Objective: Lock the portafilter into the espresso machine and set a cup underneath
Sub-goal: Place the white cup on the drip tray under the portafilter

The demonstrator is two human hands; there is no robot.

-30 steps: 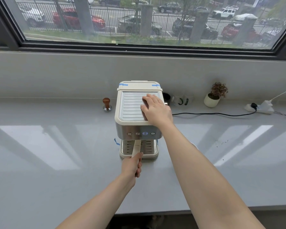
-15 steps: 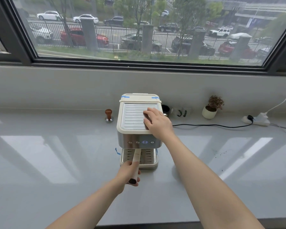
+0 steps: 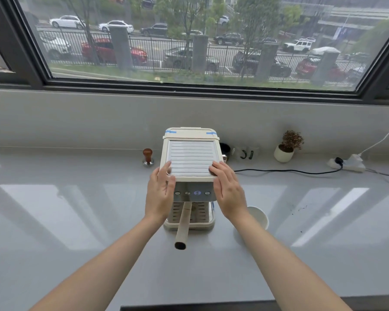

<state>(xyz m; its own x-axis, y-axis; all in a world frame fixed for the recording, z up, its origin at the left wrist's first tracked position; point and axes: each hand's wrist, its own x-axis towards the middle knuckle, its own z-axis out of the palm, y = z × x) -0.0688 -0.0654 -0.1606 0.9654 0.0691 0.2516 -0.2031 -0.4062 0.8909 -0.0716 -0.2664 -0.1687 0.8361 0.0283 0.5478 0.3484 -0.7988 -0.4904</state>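
Note:
The cream espresso machine (image 3: 190,157) stands on the grey counter (image 3: 76,221) below the window. Its portafilter (image 3: 183,223) sits under the brew head, the long cream handle pointing straight toward me, free of any hand. My left hand (image 3: 160,194) lies flat against the machine's left front corner, fingertips on the top edge. My right hand (image 3: 228,189) presses the right front corner the same way. A white cup (image 3: 259,217) stands on the counter right of the machine, partly hidden behind my right wrist. The drip tray shows no cup.
A wooden-knobbed tamper (image 3: 147,156) stands left of the machine. Behind it on the right are glass mugs (image 3: 245,152), a small potted plant (image 3: 286,147) and a power strip (image 3: 348,163) with a black cable (image 3: 290,171) across the counter. The counter's front edge runs near my elbows.
My left hand let go of the portafilter handle and rose to the machine's left side. My right hand slid from the top grille to the right front corner.

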